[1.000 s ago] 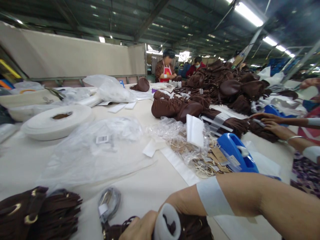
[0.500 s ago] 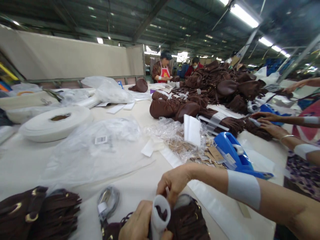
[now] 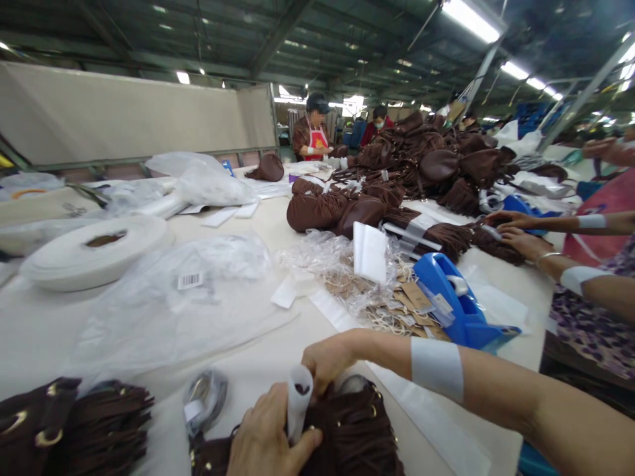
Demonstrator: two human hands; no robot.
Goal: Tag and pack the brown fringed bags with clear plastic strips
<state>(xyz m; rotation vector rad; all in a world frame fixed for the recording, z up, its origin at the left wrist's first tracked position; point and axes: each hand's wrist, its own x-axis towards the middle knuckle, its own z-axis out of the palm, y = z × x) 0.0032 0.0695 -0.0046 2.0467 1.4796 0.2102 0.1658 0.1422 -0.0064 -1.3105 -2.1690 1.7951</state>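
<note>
A brown fringed handbag (image 3: 354, 433) with gold eyelets lies at the near edge of the table. A white foam sheet (image 3: 298, 403), curled into a narrow upright tube around something dark, stands against it. My left hand (image 3: 270, 433) grips the tube's lower part between thumb and fingers. Behind its top, my right hand (image 3: 327, 362) is closed at the sheet's edge, fingertips partly hidden. To the left, a wrapped strap with metal hardware (image 3: 206, 400) rests on the table. Another brown fringed handbag (image 3: 89, 423) occupies the lower left corner.
Clear plastic bags (image 3: 198, 304) and a large white roll (image 3: 94, 254) cover the left. Brown tags (image 3: 414, 301) lie beside a blue tape dispenser (image 3: 454, 297). Brown bags (image 3: 436, 165) are heaped behind. At right, a co-worker's hands (image 3: 518, 238) handle another brown bag.
The foam tube looks narrower and more tightly curled. My left thumb now presses along its near side. The view has swung slightly right, so the scene sits farther left.
</note>
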